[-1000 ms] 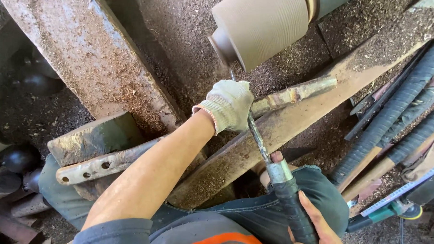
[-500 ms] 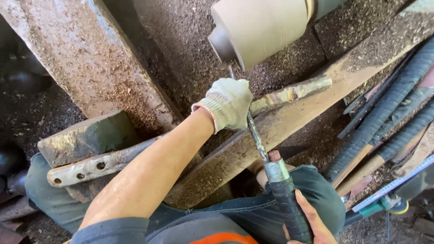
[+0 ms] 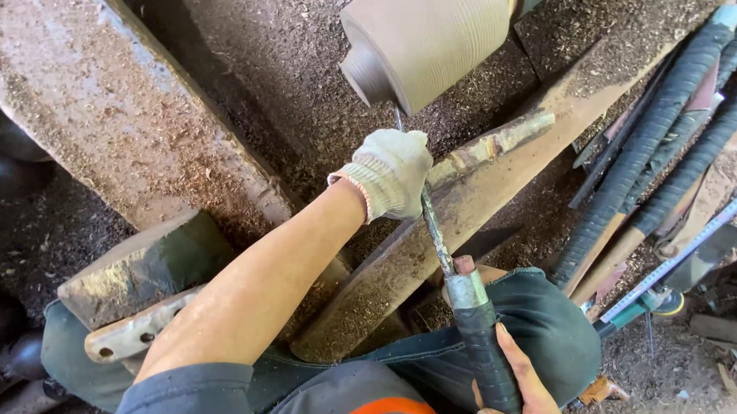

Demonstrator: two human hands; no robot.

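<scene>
Sawdust-strewn workshop floor, seen from above. Long steel turning chisel with black-wrapped handle (image 3: 448, 265): long axis runs from 6 to 12 o'clock, tip meeting pale ribbed wooden cylinder (image 3: 436, 37) at 12. Left hand (image 3: 392, 173), white knit glove, closed round the shaft, nearer the cylinder. Right hand (image 3: 513, 381), bare, grips the handle. Worn wooden rest beam (image 3: 466, 195) beneath.

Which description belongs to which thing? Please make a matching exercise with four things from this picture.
Things:
1. left hand
2. right hand
3. wooden cylinder
4. chisel

Descriptions:
a. bare, around the wrapped black handle
b. pale, ridged surface, at the top
c. in a white knit glove, on the metal shaft
d. long, tip at the cylinder

Pairs: 1-c, 2-a, 3-b, 4-d
</scene>
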